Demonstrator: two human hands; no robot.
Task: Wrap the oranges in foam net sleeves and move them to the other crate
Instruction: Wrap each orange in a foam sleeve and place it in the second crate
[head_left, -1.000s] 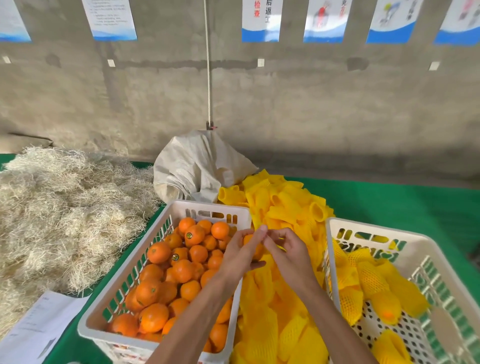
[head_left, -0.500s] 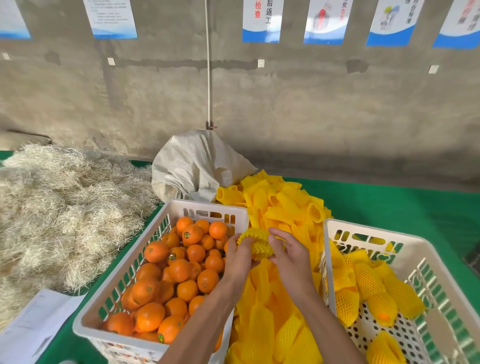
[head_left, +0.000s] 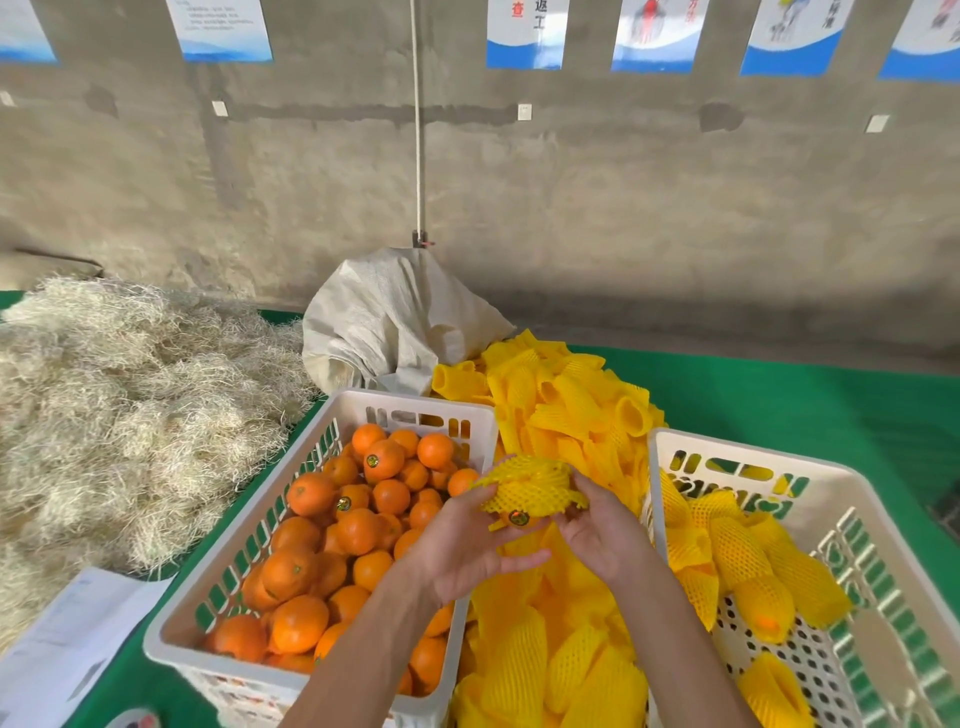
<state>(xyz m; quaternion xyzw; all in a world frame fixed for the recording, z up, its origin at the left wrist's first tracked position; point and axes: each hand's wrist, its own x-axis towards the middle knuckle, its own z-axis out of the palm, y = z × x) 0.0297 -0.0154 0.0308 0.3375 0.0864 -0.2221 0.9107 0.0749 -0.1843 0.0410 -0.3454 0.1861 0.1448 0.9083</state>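
Head view, both hands (head_left: 467, 551) cupping netted orange (head_left: 527, 493)

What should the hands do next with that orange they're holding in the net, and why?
Probably pull the foam net sleeve the rest of the way down. Both the left hand and right hand hold it over the orange, whose stickered underside still shows bare. Then it can go in the right crate with the wrapped ones.

Open air above the right crate (head_left: 737, 457), only wrapped oranges (head_left: 737, 561) low inside. Hemmed in left by the full crate (head_left: 415, 410), ahead by piled sleeves (head_left: 566, 400).
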